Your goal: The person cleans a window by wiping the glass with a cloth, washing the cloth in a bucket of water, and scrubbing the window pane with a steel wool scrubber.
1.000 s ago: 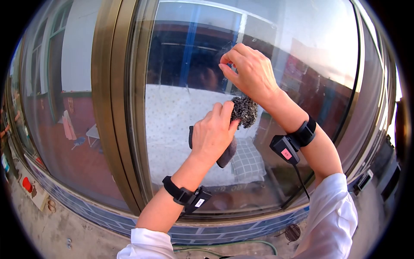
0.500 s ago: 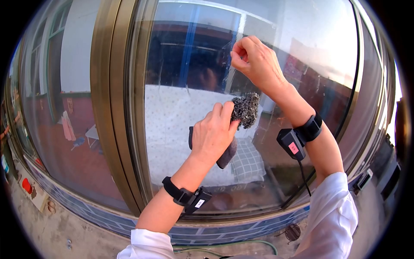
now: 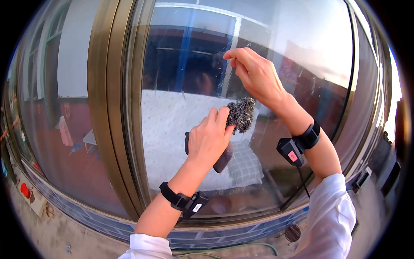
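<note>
My left hand (image 3: 208, 137) is closed around a shaggy dark grey scouring pad (image 3: 240, 115) that looks like steel wool. A smooth dark cloth (image 3: 223, 159) shows below the same hand and past its left side; whether it joins the pad is hidden. The pad is at the pane of the glass window (image 3: 189, 73). Higher and to the right, my right hand (image 3: 258, 74) is at the glass with its index finger stretched out and the others bent. Nothing shows in it. Small pale specks and streaks mark the pane nearby.
A bronze window frame (image 3: 105, 108) runs upright at the left. Blue tiles (image 3: 198, 239) line the wall below the sill. On the ground are a green hose (image 3: 263, 244) and a round drain cover (image 3: 293, 233). A red container (image 3: 25, 190) stands far left.
My right hand has moved slightly down, its index finger straightening from a bent, pinch-like shape. My left hand, with the pad and cloth, has shifted slightly down and left in view.
</note>
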`<state>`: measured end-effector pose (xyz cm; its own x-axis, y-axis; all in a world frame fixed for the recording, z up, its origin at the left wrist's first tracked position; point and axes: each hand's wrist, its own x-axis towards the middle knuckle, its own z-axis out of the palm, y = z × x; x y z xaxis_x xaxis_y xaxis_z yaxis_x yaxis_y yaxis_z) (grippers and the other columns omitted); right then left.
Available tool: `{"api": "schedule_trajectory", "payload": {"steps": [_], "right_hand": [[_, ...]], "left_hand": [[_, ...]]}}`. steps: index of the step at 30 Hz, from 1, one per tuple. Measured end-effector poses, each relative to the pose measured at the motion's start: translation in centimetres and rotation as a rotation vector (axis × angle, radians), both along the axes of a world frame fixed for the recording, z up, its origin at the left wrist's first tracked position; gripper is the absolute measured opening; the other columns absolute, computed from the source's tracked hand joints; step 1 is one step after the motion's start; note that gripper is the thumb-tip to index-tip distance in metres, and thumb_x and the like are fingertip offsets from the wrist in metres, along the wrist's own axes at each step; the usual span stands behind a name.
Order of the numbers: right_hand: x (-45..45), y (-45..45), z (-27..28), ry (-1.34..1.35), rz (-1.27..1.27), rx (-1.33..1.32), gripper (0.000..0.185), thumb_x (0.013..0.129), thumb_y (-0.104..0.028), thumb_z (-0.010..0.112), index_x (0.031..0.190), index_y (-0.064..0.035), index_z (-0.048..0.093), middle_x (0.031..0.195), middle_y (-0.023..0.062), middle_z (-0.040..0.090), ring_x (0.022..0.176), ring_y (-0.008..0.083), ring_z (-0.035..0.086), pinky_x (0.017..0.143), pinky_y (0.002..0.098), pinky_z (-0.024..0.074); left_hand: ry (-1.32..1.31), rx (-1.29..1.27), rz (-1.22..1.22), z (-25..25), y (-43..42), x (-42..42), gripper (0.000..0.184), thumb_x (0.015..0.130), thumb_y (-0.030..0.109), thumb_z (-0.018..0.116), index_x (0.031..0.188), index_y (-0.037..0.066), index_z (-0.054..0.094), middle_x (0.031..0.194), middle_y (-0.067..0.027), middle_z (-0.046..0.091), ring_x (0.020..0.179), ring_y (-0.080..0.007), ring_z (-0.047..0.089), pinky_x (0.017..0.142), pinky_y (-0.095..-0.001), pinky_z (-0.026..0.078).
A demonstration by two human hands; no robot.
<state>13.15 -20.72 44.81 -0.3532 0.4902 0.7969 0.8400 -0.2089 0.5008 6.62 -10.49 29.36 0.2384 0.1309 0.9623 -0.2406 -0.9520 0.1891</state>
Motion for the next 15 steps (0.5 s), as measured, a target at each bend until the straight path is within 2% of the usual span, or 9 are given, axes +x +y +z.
{"api": "schedule_trajectory", "payload": {"steps": [3, 5, 6, 12, 15], "right_hand": [[0.4, -0.6, 0.3, 0.071, -0.064, 0.067, 0.014, 0.087, -0.008, 0.058, 0.101, -0.0075, 0.059, 0.088, 0.0077, 0.063, 0.073, 0.0285, 0.062, 0.063, 0.0370, 0.0508], [0.7, -0.9, 0.7, -0.075, -0.090, 0.108, 0.014, 0.086, -0.012, 0.061, 0.099, -0.0082, 0.060, 0.085, 0.0068, 0.062, 0.076, 0.0272, 0.062, 0.063, 0.0367, 0.0506], [0.9, -1.1, 0.8, -0.062, -0.117, 0.085, 0.018, 0.085, -0.014, 0.063, 0.103, -0.0100, 0.062, 0.087, 0.0056, 0.061, 0.079, 0.0256, 0.061, 0.065, 0.0356, 0.0511], [0.8, -0.1, -0.3, -0.040, -0.118, 0.073, 0.028, 0.083, -0.012, 0.066, 0.111, -0.0121, 0.064, 0.096, 0.0063, 0.057, 0.079, 0.0259, 0.060, 0.068, 0.0354, 0.0523], [1.2, 0.3, -0.3, -0.025, -0.091, 0.064, 0.028, 0.082, -0.010, 0.066, 0.110, -0.0111, 0.064, 0.097, 0.0068, 0.056, 0.079, 0.0264, 0.060, 0.068, 0.0358, 0.0523]], "left_hand": [[0.014, 0.005, 0.018, -0.1, -0.1, -0.1, 0.038, 0.077, 0.021, 0.073, 0.105, 0.010, 0.051, 0.090, -0.0062, 0.059, 0.070, -0.0287, 0.063, 0.055, -0.0382, 0.050], [0.011, 0.012, 0.025, -0.4, -0.3, -0.2, 0.038, 0.076, 0.021, 0.073, 0.105, 0.010, 0.051, 0.090, -0.0061, 0.059, 0.070, -0.0288, 0.063, 0.055, -0.0381, 0.050], [0.030, 0.021, 0.027, -0.8, -0.4, -0.2, 0.039, 0.076, 0.021, 0.073, 0.106, 0.010, 0.051, 0.089, -0.0060, 0.059, 0.070, -0.0282, 0.063, 0.054, -0.0376, 0.050], [0.081, 0.116, 0.033, -5.1, -1.6, 0.4, 0.041, 0.074, 0.020, 0.074, 0.107, 0.010, 0.052, 0.083, -0.0056, 0.055, 0.064, -0.0230, 0.062, 0.049, -0.0334, 0.050], [0.073, 0.142, 0.038, -5.7, -1.3, 0.4, 0.042, 0.072, 0.019, 0.075, 0.106, 0.009, 0.053, 0.079, -0.0051, 0.053, 0.060, -0.0206, 0.060, 0.048, -0.0313, 0.049]]}}
